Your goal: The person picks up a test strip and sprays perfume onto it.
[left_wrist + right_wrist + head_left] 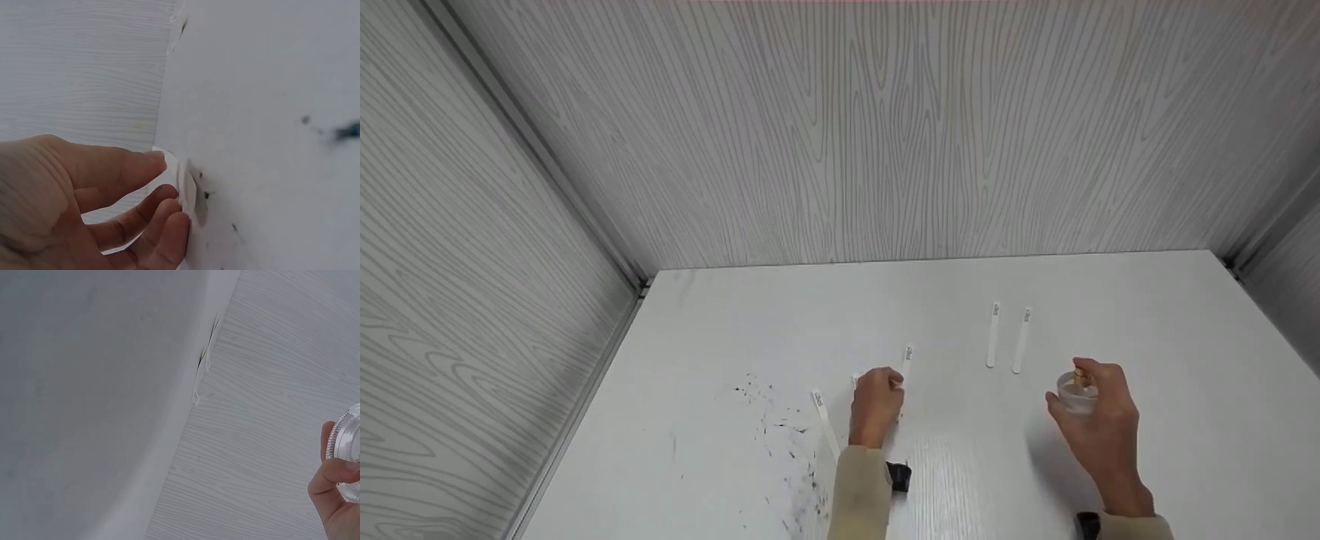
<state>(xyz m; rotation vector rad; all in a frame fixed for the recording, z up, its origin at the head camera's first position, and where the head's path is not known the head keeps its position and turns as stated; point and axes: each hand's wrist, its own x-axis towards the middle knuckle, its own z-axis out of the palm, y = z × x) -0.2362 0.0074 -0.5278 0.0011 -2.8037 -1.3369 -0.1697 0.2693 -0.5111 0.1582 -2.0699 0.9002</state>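
My left hand is low over the table, fingertips drawn together. In the left wrist view its thumb and fingers pinch a thin white strip, partly hidden by the fingers. Just beyond that hand lies a white strip with dark print at its end; another printed strip slants beside the left sleeve. My right hand grips a small clear round container above the table. Its ribbed rim shows in the right wrist view, cut off by the frame. Something tan shows at the container; I cannot tell what.
Two white printed strips lie side by side farther back, between the hands. Dark specks and smears mark the white table on the left. Grey wood-grain panels enclose the back and sides.
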